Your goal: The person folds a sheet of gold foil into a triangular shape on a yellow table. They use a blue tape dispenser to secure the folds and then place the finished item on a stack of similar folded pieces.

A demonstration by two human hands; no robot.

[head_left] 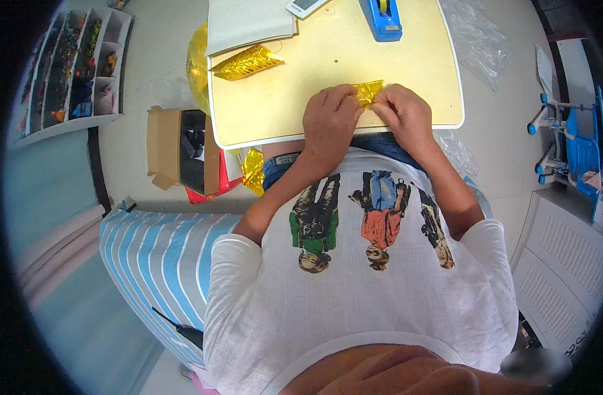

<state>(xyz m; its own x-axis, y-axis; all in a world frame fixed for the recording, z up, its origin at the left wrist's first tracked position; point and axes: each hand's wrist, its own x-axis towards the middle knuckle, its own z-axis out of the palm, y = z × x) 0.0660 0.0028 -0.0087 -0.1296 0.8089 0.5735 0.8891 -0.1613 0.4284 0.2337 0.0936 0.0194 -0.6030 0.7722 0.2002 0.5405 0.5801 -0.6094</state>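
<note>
Near the front edge of a pale yellow table [291, 98], a small piece of gold foil paper [369, 93] is pinched between both hands. My left hand [330, 116] grips its left side with curled fingers, which cover part of it. At the right side, my right hand [402, 112] holds the foil between thumb and forefinger. A folded gold foil piece [247, 62], pointed at its left end, lies apart at the table's left side.
A blue tape dispenser [388, 24], a stack of grey-white paper [252, 24] and a white device with a screen [305, 6] are on the table. Left on the floor stands an open cardboard box [165, 148]. Gold foil [253, 170] lies below the table edge, near a striped bed [173, 247].
</note>
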